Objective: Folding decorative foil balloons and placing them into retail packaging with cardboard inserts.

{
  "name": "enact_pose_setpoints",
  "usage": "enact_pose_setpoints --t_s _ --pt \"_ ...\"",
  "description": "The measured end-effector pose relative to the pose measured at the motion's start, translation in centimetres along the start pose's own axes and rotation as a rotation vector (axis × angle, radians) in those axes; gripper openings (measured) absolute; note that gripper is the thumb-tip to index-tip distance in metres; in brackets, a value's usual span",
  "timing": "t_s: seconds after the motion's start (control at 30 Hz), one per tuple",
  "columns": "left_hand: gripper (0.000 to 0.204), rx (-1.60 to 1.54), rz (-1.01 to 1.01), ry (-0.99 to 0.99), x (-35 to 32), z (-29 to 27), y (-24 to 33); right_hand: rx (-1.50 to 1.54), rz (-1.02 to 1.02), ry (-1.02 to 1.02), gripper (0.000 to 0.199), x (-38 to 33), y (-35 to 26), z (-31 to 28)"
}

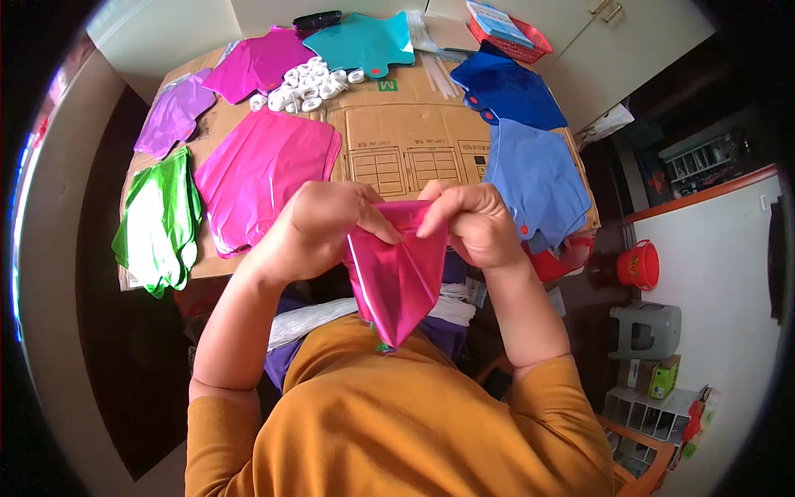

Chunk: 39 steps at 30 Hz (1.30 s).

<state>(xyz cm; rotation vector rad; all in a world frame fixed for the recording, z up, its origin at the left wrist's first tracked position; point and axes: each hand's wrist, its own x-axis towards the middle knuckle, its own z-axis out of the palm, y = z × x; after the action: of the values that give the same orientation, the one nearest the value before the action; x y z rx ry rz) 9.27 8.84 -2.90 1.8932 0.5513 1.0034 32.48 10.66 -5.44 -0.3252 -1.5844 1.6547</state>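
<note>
A shiny pink foil balloon (399, 280), flat and uninflated, hangs folded between both hands over my lap. My left hand (319, 228) pinches its upper left edge. My right hand (470, 222) grips the upper right edge, fingers curled over the foil. Both hands sit close together, just in front of the near edge of the cardboard-covered table (406, 137). The balloon's lower tip points down toward my orange shirt.
Flat foil balloons lie around the table: pink (261, 170), green (159, 219), purple (174, 112), magenta (258, 62), teal (363, 43), dark blue (507, 89), light blue (538, 178). A heap of small white pieces (302, 87) sits at the back. A red bucket (639, 265) and grey stool (646, 330) stand at right.
</note>
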Motion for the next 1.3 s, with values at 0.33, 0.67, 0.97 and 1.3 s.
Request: enact_pose_setpoints --t_s 0.33,0.67,0.97,1.3 --pt "0.019 -0.783 -0.541 0.216 -2.2 1.5 -3.8 -1.247 -0.413 0.094 0.047 -0.9 1.0 1.7" --pt "0.042 -0.652 -0.438 0.180 -4.0 2.4 -1.8 -0.383 0.377 0.169 0.030 -1.3 -0.1 2.0" --pt "0.014 -0.456 -0.590 0.382 -4.8 2.7 -2.1 0.406 0.514 0.244 0.025 -3.2 1.2 1.5" --pt "0.017 -0.495 -0.511 0.399 -4.6 4.3 -2.4 -0.480 0.231 0.428 0.011 -2.3 2.3 3.3"
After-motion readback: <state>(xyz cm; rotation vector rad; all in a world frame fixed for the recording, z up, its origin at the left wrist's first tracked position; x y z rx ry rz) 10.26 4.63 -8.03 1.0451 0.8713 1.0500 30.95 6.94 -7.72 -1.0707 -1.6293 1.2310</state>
